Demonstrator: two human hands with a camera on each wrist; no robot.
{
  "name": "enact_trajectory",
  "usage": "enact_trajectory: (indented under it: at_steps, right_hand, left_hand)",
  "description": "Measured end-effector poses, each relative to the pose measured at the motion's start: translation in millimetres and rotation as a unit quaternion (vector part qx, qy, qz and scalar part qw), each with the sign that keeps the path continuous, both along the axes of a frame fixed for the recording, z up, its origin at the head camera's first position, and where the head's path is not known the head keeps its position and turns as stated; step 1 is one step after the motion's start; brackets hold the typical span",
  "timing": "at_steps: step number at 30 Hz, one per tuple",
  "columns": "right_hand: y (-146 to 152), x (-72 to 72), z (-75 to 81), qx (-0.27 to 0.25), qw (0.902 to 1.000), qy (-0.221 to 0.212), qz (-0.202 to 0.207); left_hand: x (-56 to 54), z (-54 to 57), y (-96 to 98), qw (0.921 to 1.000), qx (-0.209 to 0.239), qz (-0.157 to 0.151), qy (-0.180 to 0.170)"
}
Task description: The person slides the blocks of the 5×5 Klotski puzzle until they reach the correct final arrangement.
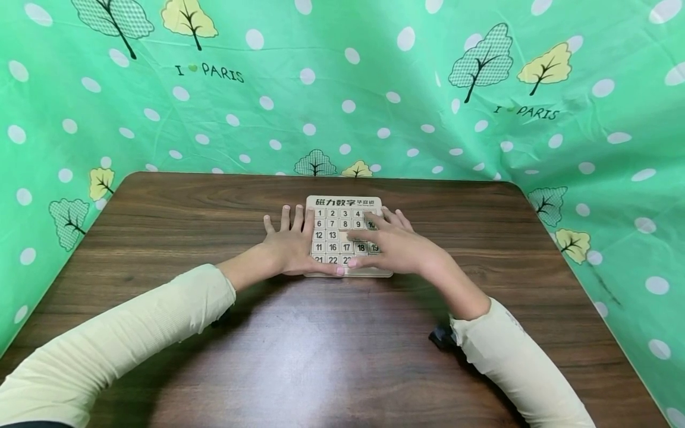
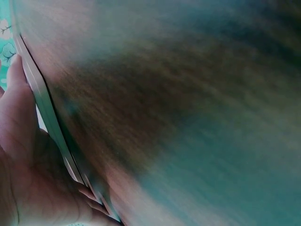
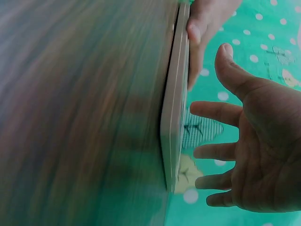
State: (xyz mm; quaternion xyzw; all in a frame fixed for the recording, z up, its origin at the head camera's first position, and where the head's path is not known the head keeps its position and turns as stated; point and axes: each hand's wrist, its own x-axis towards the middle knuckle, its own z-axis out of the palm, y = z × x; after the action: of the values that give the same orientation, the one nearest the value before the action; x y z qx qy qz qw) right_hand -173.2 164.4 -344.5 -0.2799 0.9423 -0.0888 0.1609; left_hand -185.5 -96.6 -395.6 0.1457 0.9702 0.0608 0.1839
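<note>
A sliding number puzzle (image 1: pixel 342 202), pale with dark printed numbers, lies flat on the table with its titled strip at the far edge. One tile space (image 1: pixel 343 236) stands empty in the middle row. My left hand (image 1: pixel 291 245) rests at the puzzle's left side, fingers straight and thumb stretched along its near edge. Over the right part of the board, my right hand (image 1: pixel 404 246) has its fingers spread and covers several tiles. In the right wrist view that hand (image 3: pixel 268 146) appears raised off the puzzle's surface (image 3: pixel 174 103), holding nothing.
The brown wood-grain table (image 1: pixel 321 351) extends around the puzzle on all sides. A green dotted cloth (image 1: pixel 342 77) with printed trees hangs behind and beside it. A dark strap piece (image 1: pixel 442 337) shows under the right sleeve (image 1: pixel 514 362).
</note>
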Motion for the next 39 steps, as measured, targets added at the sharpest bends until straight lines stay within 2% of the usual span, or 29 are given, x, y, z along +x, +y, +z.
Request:
enact_trajectory:
  at_steps: [6, 13, 26, 32, 39]
  right_hand:
    - [-22.0, -0.7, -1.7, 0.002, 0.9998, -0.013, 0.016]
    - [-30.0, -1.3, -2.0, 0.016, 0.9995, -0.022, 0.015]
    - [-22.4, 0.3, 0.3, 0.026, 0.9989, -0.039, 0.002]
    - [-15.6, 0.3, -0.6, 0.030, 0.9990, -0.034, -0.001]
    - [-8.4, 1.0, -0.1, 0.031, 0.9990, -0.032, -0.007]
  left_hand:
    - [2.0, 2.2, -1.8, 1.0000, 0.000, -0.005, 0.003]
    - [0.9, 2.2, -0.5, 0.9999, -0.005, -0.009, 0.008]
    - [0.5, 1.0, -0.6, 1.0000, 0.005, -0.002, 0.004]
    - [-0.2, -1.0, -0.6, 1.0000, 0.005, 0.000, 0.005]
    - [1.9, 2.5, -0.8, 1.0000, 0.007, -0.002, 0.003]
